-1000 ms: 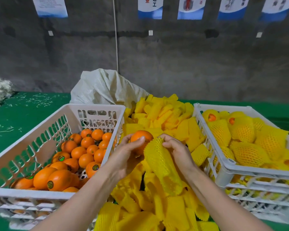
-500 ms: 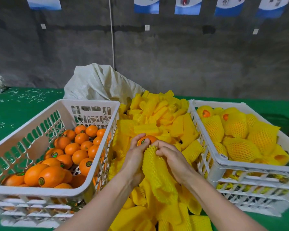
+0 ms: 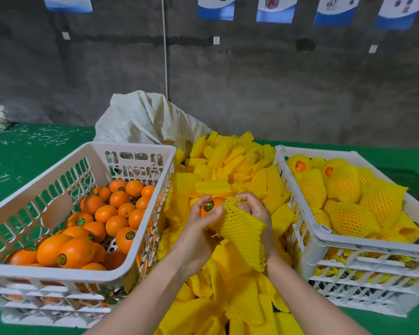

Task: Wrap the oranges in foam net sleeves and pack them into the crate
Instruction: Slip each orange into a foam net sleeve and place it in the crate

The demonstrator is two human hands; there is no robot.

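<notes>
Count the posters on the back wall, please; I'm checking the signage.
5 posters, all high on the wall and cropped by the frame's top edge: one at the left, one near the centre, three further right. Others may hang out of view.

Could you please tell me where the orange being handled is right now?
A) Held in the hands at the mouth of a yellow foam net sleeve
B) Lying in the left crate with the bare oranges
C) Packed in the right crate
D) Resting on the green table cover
A: the left hand grips the orange, its sticker showing, while the right hand pulls the foam net sleeve onto it, above the pile of loose sleeves.
</notes>
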